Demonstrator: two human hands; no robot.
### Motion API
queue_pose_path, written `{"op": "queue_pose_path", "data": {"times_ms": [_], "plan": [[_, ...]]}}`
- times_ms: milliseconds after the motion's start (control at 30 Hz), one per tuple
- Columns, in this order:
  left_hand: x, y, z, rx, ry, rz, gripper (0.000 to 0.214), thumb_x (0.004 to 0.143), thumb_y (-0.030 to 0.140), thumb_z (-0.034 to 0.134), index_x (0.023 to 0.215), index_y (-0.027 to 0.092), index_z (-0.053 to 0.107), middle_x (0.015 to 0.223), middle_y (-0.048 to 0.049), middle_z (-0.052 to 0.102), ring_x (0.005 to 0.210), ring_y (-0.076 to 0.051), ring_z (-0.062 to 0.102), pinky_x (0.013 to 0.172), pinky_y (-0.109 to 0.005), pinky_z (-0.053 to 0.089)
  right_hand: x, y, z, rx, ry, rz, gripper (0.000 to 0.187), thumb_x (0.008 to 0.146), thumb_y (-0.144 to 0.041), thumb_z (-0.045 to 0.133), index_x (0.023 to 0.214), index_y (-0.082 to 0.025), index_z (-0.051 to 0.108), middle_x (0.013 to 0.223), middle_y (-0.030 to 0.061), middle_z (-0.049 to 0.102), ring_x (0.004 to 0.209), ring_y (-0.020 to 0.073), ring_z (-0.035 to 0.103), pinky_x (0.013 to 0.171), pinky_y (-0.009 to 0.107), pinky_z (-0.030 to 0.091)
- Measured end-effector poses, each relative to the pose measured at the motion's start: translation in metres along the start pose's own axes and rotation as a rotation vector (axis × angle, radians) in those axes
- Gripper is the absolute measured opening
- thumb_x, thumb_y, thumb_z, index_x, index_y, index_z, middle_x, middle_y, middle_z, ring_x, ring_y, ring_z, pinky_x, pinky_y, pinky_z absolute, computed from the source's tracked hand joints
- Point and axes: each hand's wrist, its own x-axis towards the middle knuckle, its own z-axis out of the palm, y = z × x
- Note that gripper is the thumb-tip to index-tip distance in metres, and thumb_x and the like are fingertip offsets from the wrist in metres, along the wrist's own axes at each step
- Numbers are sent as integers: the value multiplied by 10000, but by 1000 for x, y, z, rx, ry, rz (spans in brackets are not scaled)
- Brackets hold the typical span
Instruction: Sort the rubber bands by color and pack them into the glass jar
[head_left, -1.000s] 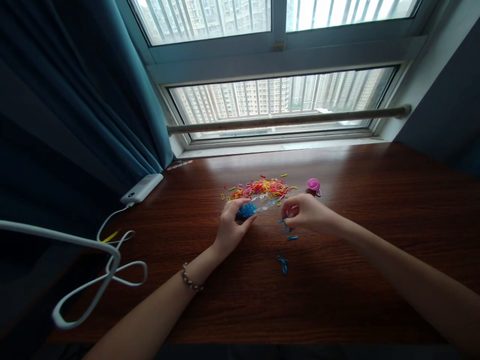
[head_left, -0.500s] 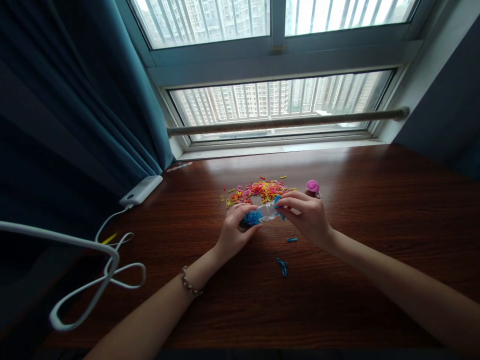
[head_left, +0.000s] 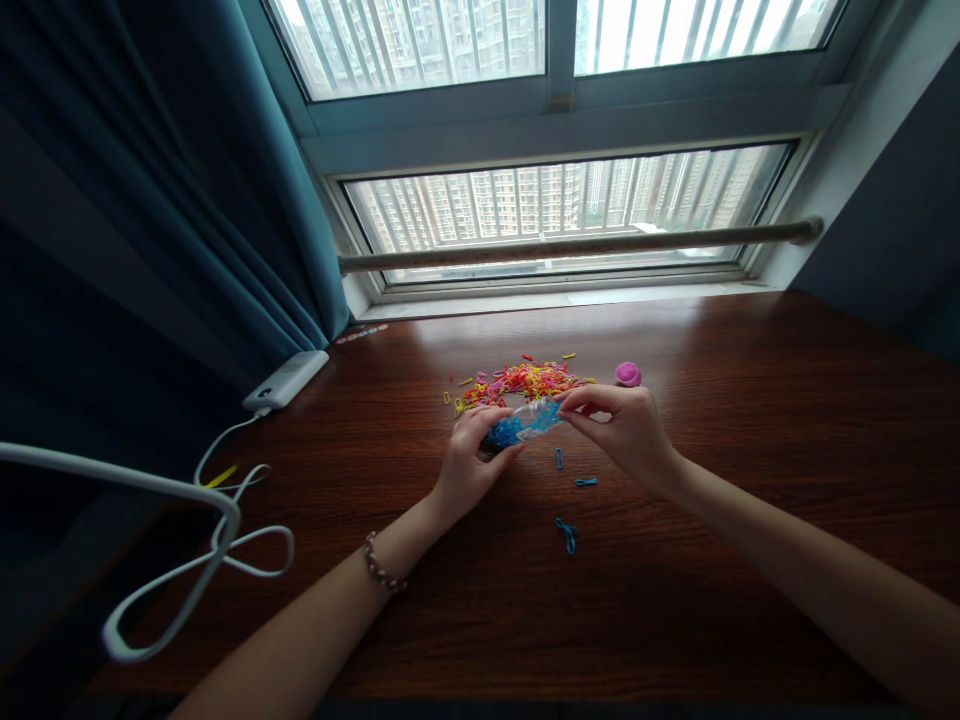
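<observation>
Hands, pair, bare. Left hand (head_left: 469, 450): curled round the base of one clear bottle (head_left: 535, 412), tilted over the table (head_left: 675, 600), mouth toward the right. Right hand (head_left: 622, 425): fingertips drawn narrow at that mouth, pinching what I take to be a blue loop (head_left: 559, 409).

Done, by my reading: blue loops fill the bottle's lower part; blue also shows toward the neck.

Left outside, blue: one short loop (head_left: 559, 458) just below the hands; one flat loop (head_left: 586, 482) near it; one tangle (head_left: 568, 537) farther toward me. Other colours: one heaped pile (head_left: 525, 380), red, yellow, orange and pink, lying behind the bottle. Bottle uncapped, as far as I can judge.

Hard to make out: the bottle's base, covered by the left hand; the mouth, masked by fingertips; the tangle's count; whether the pieces are elastic. One pink cup-shaped piece (head_left: 628, 374), partly hidden behind the right hand: use unclear to me.
</observation>
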Motion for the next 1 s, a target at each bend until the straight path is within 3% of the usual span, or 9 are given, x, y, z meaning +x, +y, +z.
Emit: {"op": "queue_pose_path", "data": {"times_ms": [133, 267, 433, 500, 600, 667, 833, 1000], "plan": [[0, 1, 0, -13, 9, 0, 380, 708, 294, 652, 1069, 228, 553, 1080, -72, 581, 1085, -243, 489, 951, -420, 386, -1, -1, 1, 44, 62, 62, 123, 734, -263, 617, 812, -168, 605, 759, 29, 678, 641, 136, 624, 610, 241, 507], [0, 0, 0, -28, 1, -17, 379, 712, 289, 650, 1072, 220, 552, 1100, -74, 576, 1098, -237, 487, 967, -409, 376, -1, -3, 1, 67, 95, 26, 127, 777, -272, 572, 829, -161, 603, 781, 40, 666, 675, 138, 622, 628, 242, 508], [-2, -3, 1, -178, 34, -122, 385, 770, 307, 586, 1128, 203, 490, 1115, -80, 575, 1054, -221, 533, 935, -372, 403, 3, 0, -1, 57, 137, 47, 153, 816, -261, 507, 878, -154, 598, 833, 50, 650, 695, 129, 608, 631, 233, 493], [-1, -3, 1, -274, 61, -162, 366, 803, 318, 540, 1140, 198, 463, 1112, -79, 576, 1032, -211, 547, 919, -357, 414, 3, 8, 1, 8, 26, 84, 137, 799, -260, 527, 843, -154, 602, 767, 38, 647, 647, 122, 597, 598, 228, 478], [0, 1, 1, -393, 102, -224, 324, 846, 342, 464, 1136, 198, 440, 1074, -77, 592, 979, -200, 570, 868, -345, 446, -3, 23, 10, -56, -287, 156, 118, 740, -255, 595, 794, -151, 610, 686, 22, 636, 602, 120, 583, 561, 221, 453], [0, 4, 1, -425, 143, -250, 325, 851, 351, 454, 1137, 198, 430, 1070, -79, 593, 973, -199, 570, 852, -342, 454, -9, 31, 18, -97, -416, 185, 148, 712, -241, 618, 824, -144, 612, 703, 28, 634, 612, 121, 577, 572, 221, 445], [-1, 5, 0, -395, 136, -222, 340, 845, 337, 471, 1152, 202, 418, 1099, -83, 575, 988, -196, 563, 882, -348, 436, -20, 42, 32, -185, -476, 171, 181, 669, -96, 564, 836, -142, 618, 743, 28, 628, 647, 110, 561, 611, 207, 421], [-3, 1, 1, -286, 97, -125, 374, 812, 318, 525, 1153, 188, 439, 1122, -95, 556, 1054, -217, 529, 937, -372, 397, -15, 44, 25, -231, -635, 193, 232, 604, -50, 530, 787, -156, 626, 667, -4, 634, 592, 101, 551, 543, 178, 376]]}}
